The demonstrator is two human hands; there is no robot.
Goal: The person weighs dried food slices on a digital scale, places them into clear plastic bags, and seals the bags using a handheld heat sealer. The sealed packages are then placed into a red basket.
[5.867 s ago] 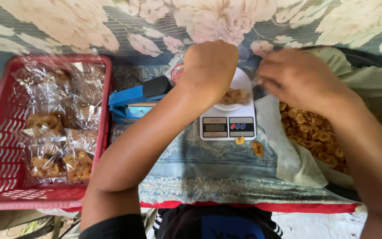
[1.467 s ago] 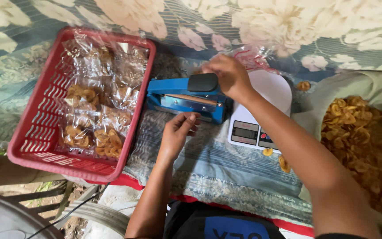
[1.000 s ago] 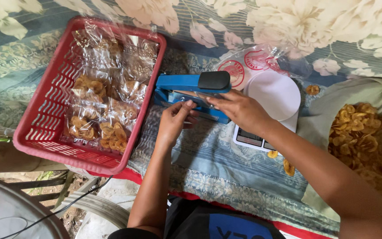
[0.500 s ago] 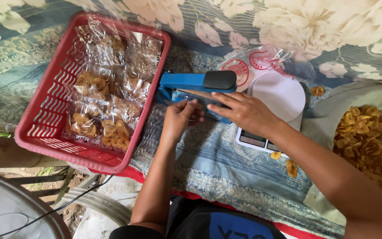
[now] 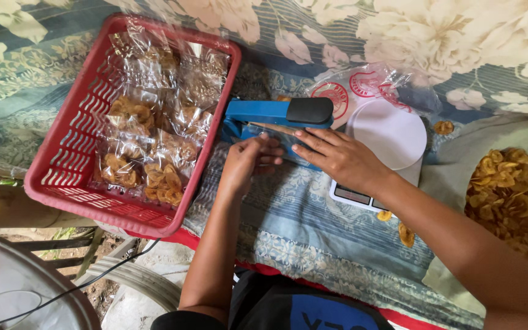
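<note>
sealer (image 5: 276, 116), blue w/ black handle, lies just beyond both sets of fingertips, long axis running left-right, arm raised off its base. clear bag (image 5: 288, 143) sits under the fingers at the sealer's mouth. left hand (image 5: 249, 162) curled, pinching the bag edge; right hand (image 5: 337, 159) flat, fingers spread, pressing the bag down. both about equally near. red basket (image 5: 68, 177) of packed snacks off to the left, white scale (image 5: 386, 146) right behind the right hand.
</note>
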